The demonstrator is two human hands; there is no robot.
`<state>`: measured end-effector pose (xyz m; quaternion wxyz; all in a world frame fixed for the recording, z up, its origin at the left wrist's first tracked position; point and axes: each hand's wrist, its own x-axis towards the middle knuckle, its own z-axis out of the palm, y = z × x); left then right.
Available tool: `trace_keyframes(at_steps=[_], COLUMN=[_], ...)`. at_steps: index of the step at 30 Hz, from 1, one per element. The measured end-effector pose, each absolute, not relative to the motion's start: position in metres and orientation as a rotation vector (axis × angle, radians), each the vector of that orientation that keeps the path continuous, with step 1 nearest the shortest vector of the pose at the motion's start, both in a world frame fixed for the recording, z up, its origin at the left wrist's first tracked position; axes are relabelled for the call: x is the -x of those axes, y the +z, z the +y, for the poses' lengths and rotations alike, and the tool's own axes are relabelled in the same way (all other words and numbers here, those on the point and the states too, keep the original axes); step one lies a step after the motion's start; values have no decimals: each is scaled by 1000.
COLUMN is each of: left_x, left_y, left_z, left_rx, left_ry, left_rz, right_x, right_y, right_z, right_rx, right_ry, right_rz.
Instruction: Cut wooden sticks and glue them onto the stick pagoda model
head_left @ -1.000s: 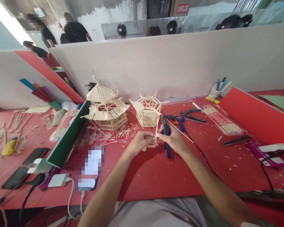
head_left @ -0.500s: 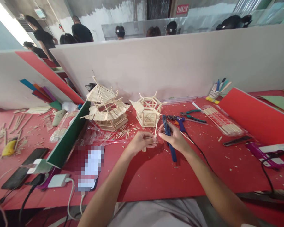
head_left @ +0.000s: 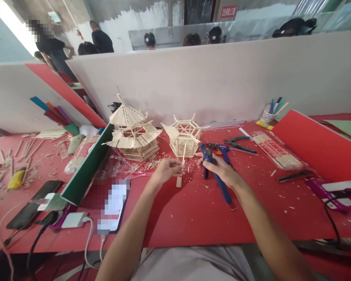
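Change: within the last second the hands have parted; the stick now rests with the left hand alone, so trimming looks the likely step.
Right hand: closed around blue-handled cutters, right of the unfinished pavilion and nearer the person.
Left hand: fingers pinched on a thin wooden stick, upright, just in front of that pavilion.
Stick: pale, straight, slim.
Beyond: finished pavilion to its left.

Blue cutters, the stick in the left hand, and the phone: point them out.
Cutters (head_left: 219, 182), head view, on the blue handle.
Stick (head_left: 183, 153), head view, on its upper shaft.
Phone (head_left: 114, 206), head view, on the screen.
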<state>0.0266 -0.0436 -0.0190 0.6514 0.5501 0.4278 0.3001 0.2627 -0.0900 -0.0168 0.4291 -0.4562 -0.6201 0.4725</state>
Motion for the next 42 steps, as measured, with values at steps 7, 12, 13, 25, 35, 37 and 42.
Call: trace_keyframes(at_steps=[7, 12, 13, 25, 35, 37, 42], left_x=[-22, -19, -18, -15, -13, -13, -12], left_y=[-17, -16, -15, -5, -9, -10, -11], left_z=[-41, -39, -39, -44, -44, -44, -44], left_rx=[-1231, -1248, -1256, -1240, -1312, -1314, -1309], left_ry=[748, 743, 737, 758, 580, 555, 541], left_rz=[1002, 984, 979, 945, 933, 943, 946], right_x=[-264, -261, -262, -256, -258, -260, -265], right_y=[-18, 0, 2, -19, -5, -6, -8], right_z=[-90, -97, -98, -91, -93, -93, -93], right_rx=[1144, 1102, 1112, 1347, 1495, 1484, 1464], right_ry=[1129, 1307, 1327, 1004, 958, 958, 974], right_rz=[-1524, -1630, -1626, -1709, -1972, -1989, -1988])
